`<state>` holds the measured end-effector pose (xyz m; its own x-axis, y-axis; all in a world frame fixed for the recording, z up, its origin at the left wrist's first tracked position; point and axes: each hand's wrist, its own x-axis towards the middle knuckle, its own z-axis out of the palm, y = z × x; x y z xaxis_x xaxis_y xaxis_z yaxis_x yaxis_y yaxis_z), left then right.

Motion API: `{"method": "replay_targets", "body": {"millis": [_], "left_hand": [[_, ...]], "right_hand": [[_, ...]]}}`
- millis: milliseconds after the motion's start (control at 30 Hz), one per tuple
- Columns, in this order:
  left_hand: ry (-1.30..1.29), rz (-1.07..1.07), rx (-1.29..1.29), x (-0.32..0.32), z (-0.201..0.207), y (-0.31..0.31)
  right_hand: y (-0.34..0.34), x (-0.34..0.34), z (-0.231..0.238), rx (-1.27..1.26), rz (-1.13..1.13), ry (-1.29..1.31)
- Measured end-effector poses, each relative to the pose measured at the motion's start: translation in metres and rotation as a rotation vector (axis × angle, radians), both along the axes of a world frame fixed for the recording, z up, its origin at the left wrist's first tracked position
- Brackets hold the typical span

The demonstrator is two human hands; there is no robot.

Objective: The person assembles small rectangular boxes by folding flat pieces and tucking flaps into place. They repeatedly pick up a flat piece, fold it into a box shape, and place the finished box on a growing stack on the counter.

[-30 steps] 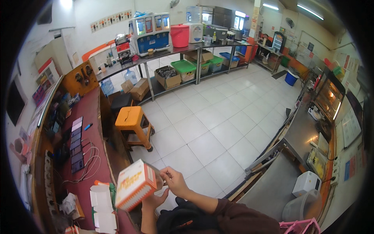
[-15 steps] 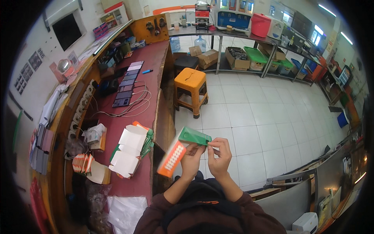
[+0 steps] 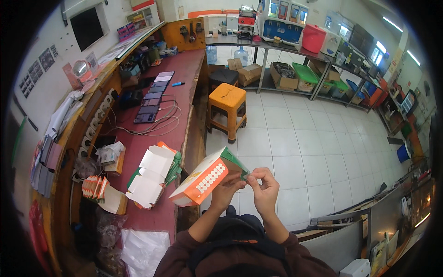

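An orange, white and green cardboard box (image 3: pixel 206 181) is tilted in front of me, beside the counter's edge. My left hand (image 3: pixel 225 193) is closed on its near right side, with part of the fingers hidden behind the box. With thumb and fingertips, my right hand (image 3: pixel 265 185) pinches the end of the box's green flap (image 3: pixel 238 165), close to the left fingertips. On the counter to the left lies an opened white-lined carton (image 3: pixel 149 174), with green packets (image 3: pixel 174 169) sticking out along its right side.
The red-topped counter (image 3: pixel 172 111) holds a row of phones (image 3: pixel 152 98) with white cables. Several small orange-and-white packs (image 3: pixel 95 188) and clear plastic bags (image 3: pixel 145 251) lie nearer me. A yellow stool (image 3: pixel 227 108) stands on the tiled floor ahead.
The box has turned so that its orange side and its top now show more broadly. Both hands remain on it, and the right hand has shifted slightly.
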<state>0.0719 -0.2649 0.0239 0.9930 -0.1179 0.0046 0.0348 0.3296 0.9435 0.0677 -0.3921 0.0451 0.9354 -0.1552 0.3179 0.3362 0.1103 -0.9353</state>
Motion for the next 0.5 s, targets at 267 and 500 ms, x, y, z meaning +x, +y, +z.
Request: {"method": "replay_targets", "body": {"millis": [267,500], "left_hand": [[-0.012,0.169,-0.137,0.010,-0.010,-0.004],[-0.334,0.084,0.462,0.006,-0.036,0.007]], "right_hand": [[0.016,-0.011,0.000,-0.467,-0.176,-0.245],[-0.014,0.012,0.002,-0.914,-0.226,-0.199]]}}
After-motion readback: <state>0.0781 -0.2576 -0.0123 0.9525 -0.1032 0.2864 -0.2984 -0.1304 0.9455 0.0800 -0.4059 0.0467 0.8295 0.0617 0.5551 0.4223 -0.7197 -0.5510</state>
